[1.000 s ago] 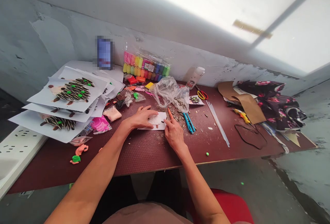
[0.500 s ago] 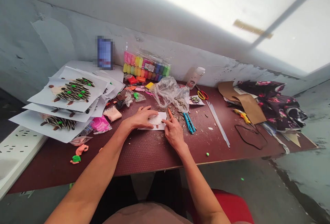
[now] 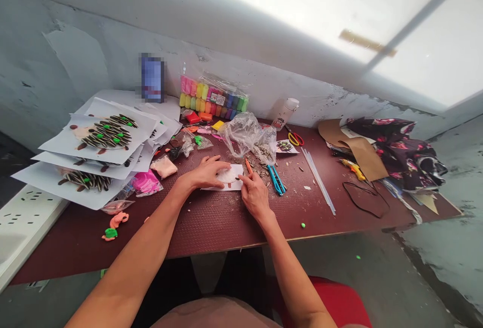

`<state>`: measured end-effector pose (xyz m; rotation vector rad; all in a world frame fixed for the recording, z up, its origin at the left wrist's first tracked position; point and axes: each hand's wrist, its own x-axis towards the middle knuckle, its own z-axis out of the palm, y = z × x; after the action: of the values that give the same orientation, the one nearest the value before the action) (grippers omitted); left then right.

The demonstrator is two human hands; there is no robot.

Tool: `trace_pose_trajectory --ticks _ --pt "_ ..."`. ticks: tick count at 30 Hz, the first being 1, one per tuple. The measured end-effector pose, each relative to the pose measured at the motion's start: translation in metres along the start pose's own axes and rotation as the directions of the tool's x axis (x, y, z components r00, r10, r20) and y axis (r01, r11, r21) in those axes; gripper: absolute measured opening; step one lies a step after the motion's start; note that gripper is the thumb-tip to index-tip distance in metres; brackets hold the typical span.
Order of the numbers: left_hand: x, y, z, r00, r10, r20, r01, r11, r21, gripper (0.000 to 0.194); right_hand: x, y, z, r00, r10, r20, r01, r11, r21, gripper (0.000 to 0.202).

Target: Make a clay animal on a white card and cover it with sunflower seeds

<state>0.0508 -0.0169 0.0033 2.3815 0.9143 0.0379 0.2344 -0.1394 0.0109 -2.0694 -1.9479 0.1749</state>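
A small white card lies on the dark red table, with a pale clay shape and small brown bits on it. My left hand rests on the card's left part, thumb and fingers spread. At the card's right edge is my right hand, index finger stretched toward a small dark spot. An orange pen-like tool shows beside that hand's fingers; whether they hold it is unclear. Sunflower seeds lie behind the right hand, partly in a clear bag. A blue cutter is to the right.
Sheets with seed hedgehogs are stacked at left, near a pink clay bag. Coloured clay packs, a white bottle and scissors stand or lie behind. Clear sticks and a yellow glue gun are at right.
A small dark spot now shows on the card by my right index fingertip. Both hands have hardly moved, and the view has shifted slightly.
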Motion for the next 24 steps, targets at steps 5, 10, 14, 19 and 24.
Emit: trace_pose_trajectory --ticks 5,10,14,19,24 --pt "-0.0008 0.0019 -0.0014 1.000 -0.002 0.009 0.002 1.000 0.004 0.068 -0.0033 -0.0020 -0.0031 0.999 0.030 0.028 -0.029 0.999 -0.042 0.035" --pt "-0.0007 0.0028 -0.0016 1.000 -0.008 0.014 0.008 1.000 0.011 0.070 -0.0034 -0.0059 -0.0034 0.998 0.026 0.062 -0.020 0.996 -0.088 0.033" --pt "-0.0002 0.0015 -0.0003 1.000 0.000 0.004 0.000 1.000 -0.005 0.069 -0.0032 -0.0043 -0.0027 0.999 0.025 0.028 -0.023 0.997 -0.079 0.043" --pt "0.0009 -0.0008 0.0019 1.000 0.002 -0.013 -0.003 1.000 -0.014 0.069 -0.0021 -0.0038 -0.0021 0.997 -0.074 0.034 0.077 0.993 -0.093 0.043" --pt "0.0013 -0.0023 0.0029 1.000 0.014 -0.015 -0.014 1.000 -0.018 0.066 -0.0004 -0.0062 0.0028 0.995 -0.085 0.044 0.090 0.989 -0.120 0.036"
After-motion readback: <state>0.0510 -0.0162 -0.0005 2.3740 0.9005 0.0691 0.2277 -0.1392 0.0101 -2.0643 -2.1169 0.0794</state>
